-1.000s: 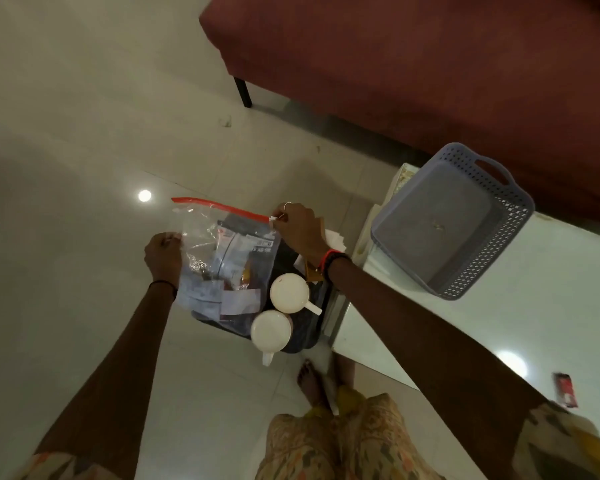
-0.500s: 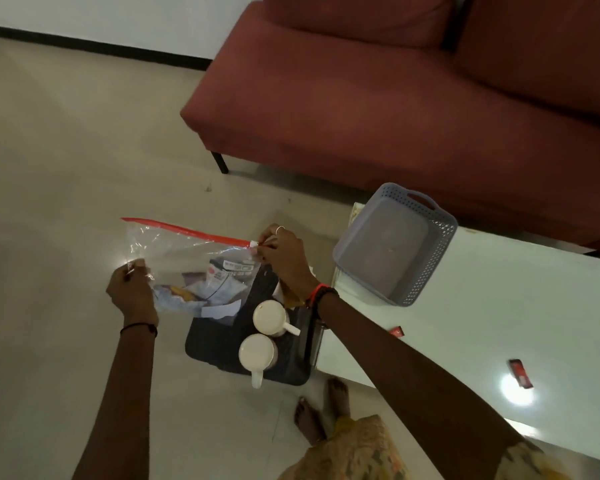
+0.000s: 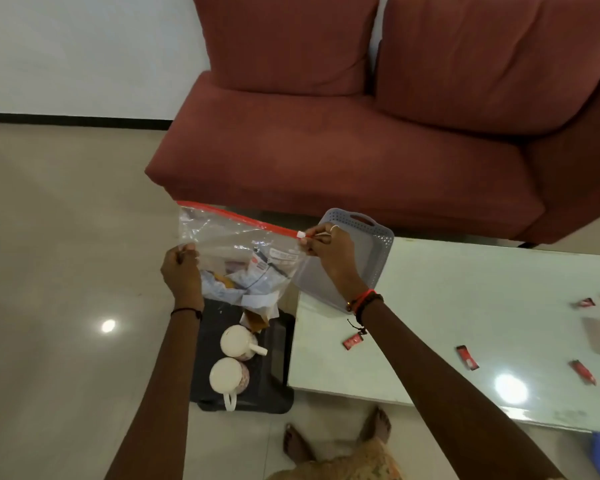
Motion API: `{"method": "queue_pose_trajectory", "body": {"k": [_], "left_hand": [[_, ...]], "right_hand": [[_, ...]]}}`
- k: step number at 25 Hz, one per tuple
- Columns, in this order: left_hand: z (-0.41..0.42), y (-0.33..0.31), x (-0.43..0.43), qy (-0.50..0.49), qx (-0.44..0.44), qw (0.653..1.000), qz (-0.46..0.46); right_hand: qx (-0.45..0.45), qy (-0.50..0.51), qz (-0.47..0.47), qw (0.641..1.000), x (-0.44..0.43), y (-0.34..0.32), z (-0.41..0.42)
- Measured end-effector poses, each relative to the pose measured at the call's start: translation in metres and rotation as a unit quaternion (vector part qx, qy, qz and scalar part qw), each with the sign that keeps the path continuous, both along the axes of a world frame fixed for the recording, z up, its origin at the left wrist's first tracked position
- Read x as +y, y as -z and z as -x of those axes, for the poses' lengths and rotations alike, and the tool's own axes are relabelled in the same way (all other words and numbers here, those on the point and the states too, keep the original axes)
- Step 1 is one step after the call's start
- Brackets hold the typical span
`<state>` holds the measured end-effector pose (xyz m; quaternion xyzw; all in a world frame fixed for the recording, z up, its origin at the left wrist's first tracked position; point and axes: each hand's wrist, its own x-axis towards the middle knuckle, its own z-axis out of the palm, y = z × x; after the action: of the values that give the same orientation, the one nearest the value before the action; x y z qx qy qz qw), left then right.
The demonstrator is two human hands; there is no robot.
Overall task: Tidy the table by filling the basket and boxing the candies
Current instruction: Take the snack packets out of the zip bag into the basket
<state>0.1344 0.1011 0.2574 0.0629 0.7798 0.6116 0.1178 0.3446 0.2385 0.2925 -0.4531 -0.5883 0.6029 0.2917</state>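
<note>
now both hands hold a clear plastic zip bag with a red seal strip up beyond the tabletop's left edge. the left hand grips its side and the right hand pinches the white slider at the strip's end. the grey perforated plastic basket sits at the glossy white tabletop's far left corner. small red-wrapped candies lie scattered from the left edge toward the right edge.

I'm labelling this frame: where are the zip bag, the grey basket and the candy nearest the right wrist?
zip bag (image 3: 236, 245): head view, clear front panel.
grey basket (image 3: 385, 247): head view, perforated right wall.
candy (image 3: 353, 341): head view, middle of red wrapper.
</note>
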Motion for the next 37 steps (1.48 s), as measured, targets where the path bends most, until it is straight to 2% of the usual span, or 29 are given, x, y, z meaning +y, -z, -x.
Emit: {"method": "queue_pose_trajectory", "body": {"k": [4,9,13,17,21,23,24,26,28,30,37], "left_hand": [[-0.064,-0.003,0.043,0.061,-0.022,0.998,0.000],[-0.133,0.005,0.083,0.131,-0.034,0.990,0.039],[-0.185,0.011,0.111,0.190,-0.024,0.978,0.080],[-0.224,0.019,0.133,0.220,0.021,0.966,0.134],[-0.255,0.022,0.149,0.193,0.013,0.962,0.195],[-0.270,0.015,0.159,0.182,0.047,0.965,0.184],[-0.279,0.010,0.165,0.207,0.079,0.962,0.162],[-0.302,-0.001,0.176,0.332,0.160,0.921,0.124],[-0.328,-0.007,0.189,0.475,0.223,0.840,0.141],[-0.351,-0.006,0.201,0.542,0.274,0.770,0.196],[-0.383,-0.006,0.227,0.525,0.355,0.730,0.256]], "right_hand": [[0.000,0.079,0.001,0.997,0.030,-0.010,-0.064],[-0.083,0.112,-0.046,0.989,0.064,-0.013,-0.135],[-0.099,0.122,-0.047,0.986,0.089,-0.012,-0.196],[-0.128,0.081,-0.079,0.985,0.110,-0.007,-0.240],[-0.146,0.037,-0.098,0.984,0.123,-0.001,-0.262],[-0.170,0.013,-0.119,0.978,0.125,0.004,-0.267],[-0.182,0.003,-0.132,0.974,0.125,0.007,-0.269],[-0.202,-0.014,-0.151,0.968,0.124,0.014,-0.273],[-0.217,-0.025,-0.154,0.964,0.125,0.019,-0.279],[-0.229,-0.037,-0.173,0.957,0.127,0.025,-0.284],[-0.254,-0.024,-0.218,0.942,0.131,0.038,-0.302]]}}
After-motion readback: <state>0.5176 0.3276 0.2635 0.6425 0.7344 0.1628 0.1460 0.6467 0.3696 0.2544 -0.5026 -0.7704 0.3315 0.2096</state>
